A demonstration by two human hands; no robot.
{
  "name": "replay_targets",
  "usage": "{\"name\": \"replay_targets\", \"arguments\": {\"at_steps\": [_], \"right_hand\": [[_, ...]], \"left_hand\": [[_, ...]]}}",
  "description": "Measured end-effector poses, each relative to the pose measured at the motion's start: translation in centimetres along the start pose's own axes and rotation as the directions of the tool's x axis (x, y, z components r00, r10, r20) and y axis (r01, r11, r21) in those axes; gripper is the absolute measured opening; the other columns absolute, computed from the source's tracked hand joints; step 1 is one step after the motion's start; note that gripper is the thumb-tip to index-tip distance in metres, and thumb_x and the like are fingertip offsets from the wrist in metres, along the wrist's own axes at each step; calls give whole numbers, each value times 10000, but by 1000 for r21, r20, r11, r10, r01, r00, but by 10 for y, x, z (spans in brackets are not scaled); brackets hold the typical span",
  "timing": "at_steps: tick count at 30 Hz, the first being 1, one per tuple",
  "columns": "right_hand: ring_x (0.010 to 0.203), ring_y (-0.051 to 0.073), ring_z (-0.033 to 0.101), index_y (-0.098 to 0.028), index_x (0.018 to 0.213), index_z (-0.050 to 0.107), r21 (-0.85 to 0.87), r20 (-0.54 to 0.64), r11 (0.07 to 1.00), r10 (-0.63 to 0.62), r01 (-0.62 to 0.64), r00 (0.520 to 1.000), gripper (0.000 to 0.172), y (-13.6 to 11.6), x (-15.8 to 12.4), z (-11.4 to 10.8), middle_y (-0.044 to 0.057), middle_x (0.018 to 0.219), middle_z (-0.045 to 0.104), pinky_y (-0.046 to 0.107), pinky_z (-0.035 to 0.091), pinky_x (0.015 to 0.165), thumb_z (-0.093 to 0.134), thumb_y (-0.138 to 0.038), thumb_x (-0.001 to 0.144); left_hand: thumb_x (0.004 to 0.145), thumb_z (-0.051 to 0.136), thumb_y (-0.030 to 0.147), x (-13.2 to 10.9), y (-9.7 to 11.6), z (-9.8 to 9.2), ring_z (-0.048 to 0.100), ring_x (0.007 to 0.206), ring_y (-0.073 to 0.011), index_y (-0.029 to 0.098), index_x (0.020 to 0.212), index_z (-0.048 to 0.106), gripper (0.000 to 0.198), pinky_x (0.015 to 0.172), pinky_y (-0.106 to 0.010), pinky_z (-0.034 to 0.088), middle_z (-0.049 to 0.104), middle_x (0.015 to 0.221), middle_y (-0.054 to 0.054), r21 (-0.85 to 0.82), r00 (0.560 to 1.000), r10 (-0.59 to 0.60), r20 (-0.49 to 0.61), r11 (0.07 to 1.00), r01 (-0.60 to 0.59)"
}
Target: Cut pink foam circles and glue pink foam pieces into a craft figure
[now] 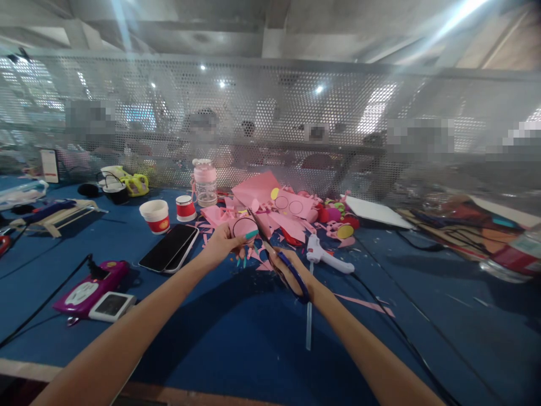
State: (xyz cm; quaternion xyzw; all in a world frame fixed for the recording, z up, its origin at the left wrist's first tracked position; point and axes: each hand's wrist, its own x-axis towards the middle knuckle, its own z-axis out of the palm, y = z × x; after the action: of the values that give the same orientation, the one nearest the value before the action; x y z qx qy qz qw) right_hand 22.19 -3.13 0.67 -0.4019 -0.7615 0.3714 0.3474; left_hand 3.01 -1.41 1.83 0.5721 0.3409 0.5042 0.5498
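My left hand (226, 241) pinches a small piece of pink paper (244, 225) with a drawn circle on it, held above the blue table (236, 344). My right hand (289, 270) grips blue-handled scissors (291, 269), fingers through the loops, with the blades (258, 225) reaching up into the pink piece. Both hands meet over the middle of the table. Pink scraps (257, 256) lie just below them.
A heap of pink paper (279, 206) with drawn circles lies behind the hands. A white glue gun (327, 256), two phones (169, 248), red-and-white cups (155, 216), a pink bottle (205, 181), a purple device (91, 287) and cables sit around. A mesh screen (270, 113) closes the back.
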Motion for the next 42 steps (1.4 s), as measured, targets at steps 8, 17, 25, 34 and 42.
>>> {"name": "replay_targets", "arguments": {"at_steps": [8,17,25,34,42], "right_hand": [[427,77,317,-199,651,388,-3,-3,1000,13,-13,1000,464,4,0,0,-62,472,335,223,229,405,339,-629,820],[395,69,289,-202,638,383,7,-3,999,47,-47,999,480,3,-1,1,-69,452,322,217,208,379,348,-652,801],[407,71,291,-203,629,377,20,-4,1000,22,-22,1000,484,6,1,1,-64,459,324,217,211,380,365,-661,786],[447,85,311,-199,616,386,-20,2,1000,23,-23,1000,494,0,0,0,-50,477,313,224,230,399,350,-658,793],[433,81,302,-199,624,390,-45,6,999,5,-5,1000,479,-2,0,0,-54,468,318,224,219,390,321,-633,815]], "left_hand": [[597,722,446,-2,2,0,602,436,-139,144,798,505,423,438,-221,478,625,497,-1,-36,994,-28,-109,999,25],[572,744,407,1,-2,-1,616,469,-141,150,813,496,431,464,-233,495,631,537,14,-56,987,-20,-162,998,11],[538,764,388,1,2,-1,598,461,-123,141,811,515,444,460,-226,489,617,554,23,-85,988,-6,-156,996,-7],[535,762,418,-1,9,2,552,409,-101,127,754,548,423,422,-220,479,592,504,34,-102,985,-18,-173,995,0],[566,747,408,0,5,0,551,414,-104,128,772,554,398,437,-241,494,596,528,30,-103,987,8,-162,994,-25]]}}
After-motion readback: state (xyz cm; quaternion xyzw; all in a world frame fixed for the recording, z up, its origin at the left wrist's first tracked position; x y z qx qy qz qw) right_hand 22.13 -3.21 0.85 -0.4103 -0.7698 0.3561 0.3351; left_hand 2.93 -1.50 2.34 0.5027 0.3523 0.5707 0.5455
